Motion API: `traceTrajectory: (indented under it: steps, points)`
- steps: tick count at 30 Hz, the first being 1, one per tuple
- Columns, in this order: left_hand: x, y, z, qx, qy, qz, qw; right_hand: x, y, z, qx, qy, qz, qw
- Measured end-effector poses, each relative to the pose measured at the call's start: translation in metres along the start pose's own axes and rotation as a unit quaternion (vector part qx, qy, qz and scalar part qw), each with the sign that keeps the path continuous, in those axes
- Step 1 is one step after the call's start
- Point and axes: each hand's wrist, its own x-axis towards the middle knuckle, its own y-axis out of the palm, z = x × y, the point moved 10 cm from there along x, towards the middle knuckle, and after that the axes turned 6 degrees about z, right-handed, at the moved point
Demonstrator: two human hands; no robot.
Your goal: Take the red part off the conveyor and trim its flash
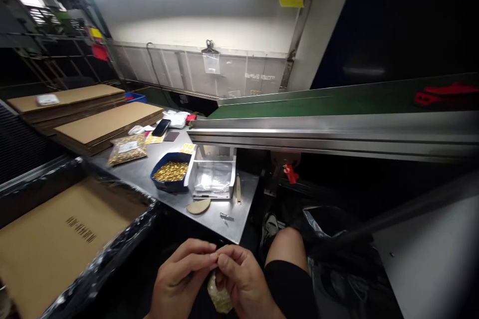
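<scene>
My left hand and my right hand meet fingertip to fingertip in front of my lap, both closed in a pinch. Whatever lies between the fingertips is too small and covered to make out. Just below the fingers, partly behind my right hand, is a clear plastic bag with a yellowish look. Beyond the hands, on the metal table, are a small metal clipper-like tool, a tan half-round piece and a blue bin of small gold-coloured parts.
Beside the bin stands a white tray of clear bags, with tweezers at its right. Farther back are a filled bag, a phone and stacked cardboard. A lined carton is left; a green conveyor runs right.
</scene>
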Motion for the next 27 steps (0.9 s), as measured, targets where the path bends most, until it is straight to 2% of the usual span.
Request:
traceTrajectory:
  steps: [4, 7, 9, 11, 16, 19, 22, 24, 26, 27]
  points:
    - [-0.006, -0.012, -0.014, 0.019, 0.031, -0.028, 0.999, -0.015, 0.012, 0.01, -0.126, -0.023, -0.002, 0.992]
    - [-0.014, -0.021, -0.025, 0.022, 0.06, -0.029, 0.998, -0.025, 0.023, 0.022, -0.236, -0.06, 0.003, 0.97]
    - [-0.019, -0.027, -0.032, 0.024, 0.071, -0.038, 0.996, -0.03, 0.031, 0.026, -0.268, -0.075, 0.019, 0.96]
    - [-0.022, -0.03, -0.041, 0.024, 0.085, -0.039, 0.995, -0.032, 0.037, 0.023, -0.251, -0.07, 0.036, 0.965]
    - [-0.026, -0.032, -0.057, 0.006, 0.11, -0.017, 0.994, -0.034, 0.046, 0.014, -0.124, -0.055, 0.056, 0.989]
    - [-0.036, -0.037, -0.041, -0.034, 0.078, -0.039, 0.996, -0.037, 0.056, 0.022, -0.114, -0.084, 0.077, 0.987]
    - [-0.052, -0.032, -0.005, -0.064, 0.012, -0.057, 0.996, -0.038, 0.066, 0.036, -0.134, -0.105, 0.107, 0.98]
    - [-0.06, -0.012, 0.013, -0.071, -0.018, -0.012, 0.997, -0.039, 0.07, 0.05, -0.156, -0.121, 0.109, 0.974]
    - [-0.064, 0.014, 0.021, -0.052, -0.05, 0.045, 0.996, -0.041, 0.073, 0.067, -0.196, -0.145, 0.089, 0.966]
    - [-0.065, 0.021, 0.025, -0.029, -0.082, 0.042, 0.995, -0.04, 0.077, 0.075, -0.221, -0.152, 0.083, 0.96]
